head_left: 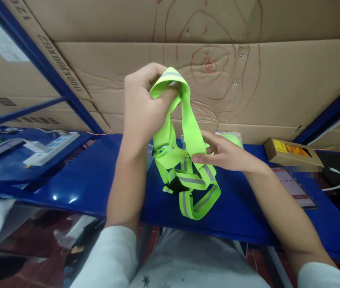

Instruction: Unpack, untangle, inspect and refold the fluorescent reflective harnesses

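Neon yellow-green straps with grey reflective stripes, looking like a reflective safety harness (192, 128), hang in loops above the blue table. My left hand (147, 100) holds the top loop, its thumb inside the band and its fingers behind it. Lower down on the right, my right hand (222, 152) pinches one hanging strap between thumb and fingers. The lower straps are tangled together, with a black buckle (177, 185) among them, and the lowest loop droops toward the table's front edge. Behind my right hand lies a clear bag with bright green contents (232, 139), partly hidden.
A cardboard wall (112, 68) with red hand-drawn rings stands behind the blue table (88, 172). On the right are a small cardboard box (292, 154) and a tablet-like screen (292, 186). A white power strip (52, 148) with cables lies at left, beyond a blue frame post (81, 108).
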The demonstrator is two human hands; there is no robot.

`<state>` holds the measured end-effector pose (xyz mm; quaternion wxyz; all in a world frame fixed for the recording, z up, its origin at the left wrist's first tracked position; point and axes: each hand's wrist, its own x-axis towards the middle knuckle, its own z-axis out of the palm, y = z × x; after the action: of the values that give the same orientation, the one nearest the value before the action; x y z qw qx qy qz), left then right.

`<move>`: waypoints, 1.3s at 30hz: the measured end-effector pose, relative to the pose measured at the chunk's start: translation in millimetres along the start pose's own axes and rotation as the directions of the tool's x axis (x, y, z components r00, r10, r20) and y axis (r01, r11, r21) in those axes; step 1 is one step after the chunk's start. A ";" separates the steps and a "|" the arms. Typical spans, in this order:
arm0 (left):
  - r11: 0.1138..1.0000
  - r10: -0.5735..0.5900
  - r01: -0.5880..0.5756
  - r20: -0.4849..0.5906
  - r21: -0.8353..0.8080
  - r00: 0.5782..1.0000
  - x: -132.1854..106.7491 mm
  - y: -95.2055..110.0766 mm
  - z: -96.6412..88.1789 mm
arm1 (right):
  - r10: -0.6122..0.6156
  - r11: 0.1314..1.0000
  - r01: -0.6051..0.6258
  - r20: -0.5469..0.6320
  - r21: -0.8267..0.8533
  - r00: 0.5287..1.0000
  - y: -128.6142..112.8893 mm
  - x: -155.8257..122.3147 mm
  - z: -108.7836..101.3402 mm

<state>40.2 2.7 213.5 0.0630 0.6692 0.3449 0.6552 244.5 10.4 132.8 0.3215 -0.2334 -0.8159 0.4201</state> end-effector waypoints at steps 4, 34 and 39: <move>0.997 0.030 -0.036 0.082 0.071 0.996 5.1 8.5 -3.8 | 0.026 1.000 -0.026 -0.004 0.010 1.000 3.5 2.8 -2.2; 0.555 -0.054 0.573 0.661 -0.603 0.748 -24.1 -58.8 -13.7 | 0.053 0.900 0.169 -0.485 0.401 0.873 -45.0 -55.6 -87.4; 0.395 -0.074 0.828 0.885 -0.397 0.460 -31.1 -44.0 16.0 | -0.080 0.774 0.400 -0.551 0.491 0.830 -43.0 -50.8 -92.1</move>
<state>41.2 24.9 161.8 0.6966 0.6212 0.1350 0.3326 340.9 3.5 192.6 0.6304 -0.1126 -0.5566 0.5293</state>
